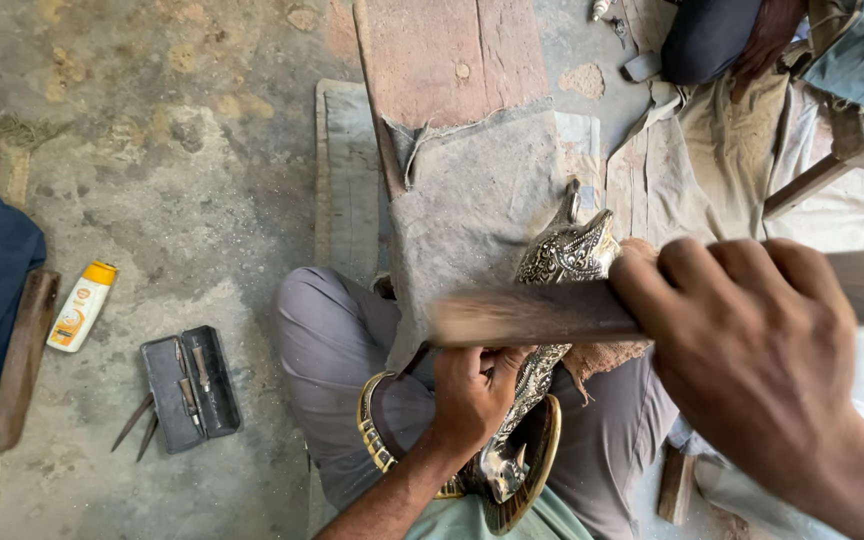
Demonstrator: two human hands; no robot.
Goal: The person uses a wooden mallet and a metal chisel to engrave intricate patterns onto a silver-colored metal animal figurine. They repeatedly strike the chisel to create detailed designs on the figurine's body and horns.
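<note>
On the lap, engraved metal figure (pixel 552 300), left hand (pixel 472 395) gripping it, right hand (pixel 752 350) clamped on wooden stick (pixel 532 312).

I am seeing soft, even daylight spreading over the concrete floor (pixel 182 150) with only faint shadows and no glare, while the wooden stick (pixel 532 312) is smearing with motion blur, the right hand (pixel 752 350) is looming slightly soft, and the edges are bending outward.

A rough, stained concrete floor (pixel 182 150) (daylit, patchy with yellowish marks) carries a worn grey mat (pixel 347 180) and a reddish wooden plank (pixel 447 55).
</note>
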